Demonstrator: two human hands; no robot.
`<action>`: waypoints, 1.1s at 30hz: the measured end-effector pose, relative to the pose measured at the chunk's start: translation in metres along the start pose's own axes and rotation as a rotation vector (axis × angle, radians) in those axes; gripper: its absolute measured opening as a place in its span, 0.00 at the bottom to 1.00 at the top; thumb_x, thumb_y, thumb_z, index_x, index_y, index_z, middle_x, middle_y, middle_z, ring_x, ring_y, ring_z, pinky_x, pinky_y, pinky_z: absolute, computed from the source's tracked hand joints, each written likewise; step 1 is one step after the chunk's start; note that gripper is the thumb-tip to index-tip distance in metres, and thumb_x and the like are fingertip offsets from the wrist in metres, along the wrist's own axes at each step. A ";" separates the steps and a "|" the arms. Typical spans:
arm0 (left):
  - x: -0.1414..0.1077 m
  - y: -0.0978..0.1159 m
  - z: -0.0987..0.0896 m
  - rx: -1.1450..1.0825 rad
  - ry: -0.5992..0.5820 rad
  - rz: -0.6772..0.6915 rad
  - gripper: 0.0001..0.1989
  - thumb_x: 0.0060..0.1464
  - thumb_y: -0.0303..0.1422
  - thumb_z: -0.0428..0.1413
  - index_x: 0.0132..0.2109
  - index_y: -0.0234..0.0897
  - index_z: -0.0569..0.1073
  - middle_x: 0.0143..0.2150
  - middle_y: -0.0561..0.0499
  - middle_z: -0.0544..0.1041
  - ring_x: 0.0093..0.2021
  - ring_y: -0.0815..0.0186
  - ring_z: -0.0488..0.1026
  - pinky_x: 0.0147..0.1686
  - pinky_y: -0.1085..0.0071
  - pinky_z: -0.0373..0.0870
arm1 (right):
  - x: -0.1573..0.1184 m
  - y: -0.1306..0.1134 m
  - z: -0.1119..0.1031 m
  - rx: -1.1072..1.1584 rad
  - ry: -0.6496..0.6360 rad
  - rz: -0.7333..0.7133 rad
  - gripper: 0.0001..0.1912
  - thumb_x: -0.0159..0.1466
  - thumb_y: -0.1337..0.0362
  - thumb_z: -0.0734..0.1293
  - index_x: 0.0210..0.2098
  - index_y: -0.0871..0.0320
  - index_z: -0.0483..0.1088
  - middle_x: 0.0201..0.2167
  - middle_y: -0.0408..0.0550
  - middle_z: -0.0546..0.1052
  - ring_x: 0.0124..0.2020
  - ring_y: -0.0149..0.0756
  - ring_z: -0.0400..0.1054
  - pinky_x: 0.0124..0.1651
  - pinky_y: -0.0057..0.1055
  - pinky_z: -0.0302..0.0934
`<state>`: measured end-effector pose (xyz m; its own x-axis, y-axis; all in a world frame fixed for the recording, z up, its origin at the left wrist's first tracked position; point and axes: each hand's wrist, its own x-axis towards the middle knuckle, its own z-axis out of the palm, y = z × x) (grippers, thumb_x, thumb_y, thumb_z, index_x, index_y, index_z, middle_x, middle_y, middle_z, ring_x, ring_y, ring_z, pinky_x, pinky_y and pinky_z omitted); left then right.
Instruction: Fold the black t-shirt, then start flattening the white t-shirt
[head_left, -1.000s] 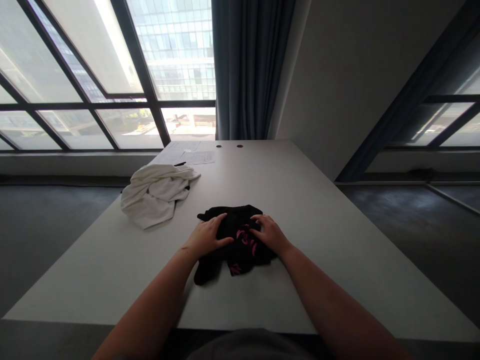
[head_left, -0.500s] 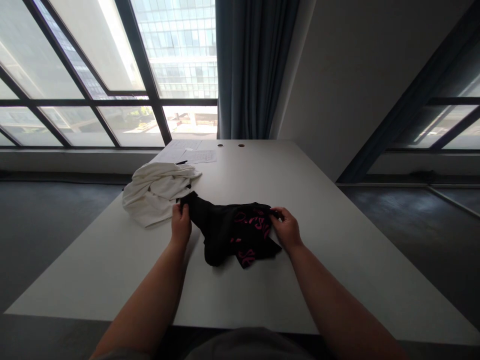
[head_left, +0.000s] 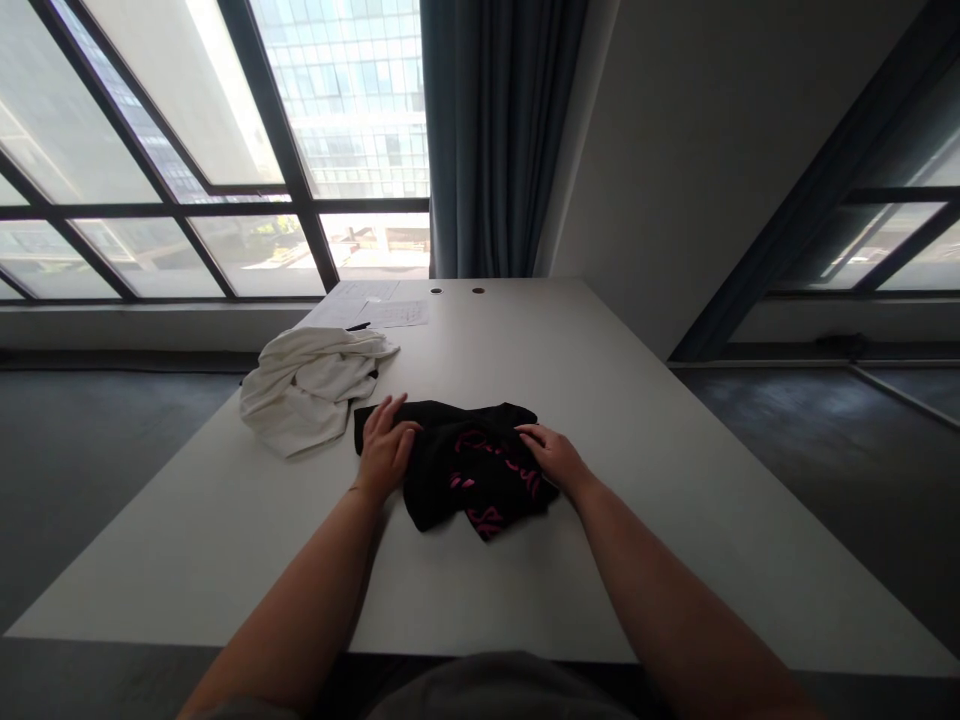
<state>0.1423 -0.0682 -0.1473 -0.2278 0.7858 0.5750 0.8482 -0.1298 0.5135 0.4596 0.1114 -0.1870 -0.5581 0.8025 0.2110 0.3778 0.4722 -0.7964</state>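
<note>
A black garment (head_left: pixel 439 460) with pink lettering lies bunched on the white table (head_left: pixel 465 600). My left hand (head_left: pixel 386 450) rests on its left part, fingers spread over the dark fabric. At the garment's right side, my right hand (head_left: pixel 553 455) touches the cloth from above with its fingers stretched out. Its thumb is hard to make out. Just beyond my left hand, a crumpled white cloth (head_left: pixel 300 390) sits at the table's left edge.
Printed paper sheets (head_left: pixel 394 313) and a black pen (head_left: pixel 358 327) lie behind the white cloth. Two round holes pierce the tabletop's far end, one of them a cable hole (head_left: pixel 478 291). Blue curtains (head_left: pixel 499 140) hang beyond the table, beside large windows.
Both hands have let go of the garment's raised ends and now lie on top of it. The left end has dropped flatter onto the table. My right hand shifted slightly left.
</note>
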 end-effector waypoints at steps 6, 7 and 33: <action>0.004 0.001 0.020 -0.145 -0.441 0.028 0.20 0.71 0.40 0.46 0.43 0.43 0.83 0.64 0.46 0.78 0.66 0.53 0.72 0.72 0.48 0.64 | -0.012 -0.029 0.003 0.120 -0.280 -0.229 0.28 0.69 0.52 0.69 0.66 0.54 0.73 0.65 0.52 0.74 0.67 0.44 0.69 0.73 0.45 0.60; 0.005 0.000 0.021 -0.132 -0.424 0.021 0.19 0.71 0.40 0.47 0.43 0.43 0.82 0.61 0.45 0.80 0.64 0.53 0.74 0.70 0.49 0.67 | -0.013 -0.032 0.004 0.127 -0.261 -0.252 0.28 0.68 0.53 0.70 0.65 0.54 0.74 0.65 0.53 0.74 0.67 0.44 0.69 0.73 0.45 0.60; 0.001 -0.002 0.012 0.218 -0.268 -0.385 0.23 0.68 0.41 0.54 0.66 0.42 0.71 0.40 0.48 0.82 0.43 0.55 0.80 0.47 0.62 0.74 | 0.000 0.025 0.022 -0.237 -0.041 -0.079 0.30 0.66 0.62 0.68 0.66 0.58 0.74 0.72 0.58 0.65 0.79 0.59 0.47 0.79 0.63 0.44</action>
<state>0.1461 -0.0595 -0.1556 -0.4365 0.8831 0.1722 0.8136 0.3057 0.4945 0.4525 0.1153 -0.2189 -0.6205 0.7463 0.2408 0.4916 0.6094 -0.6221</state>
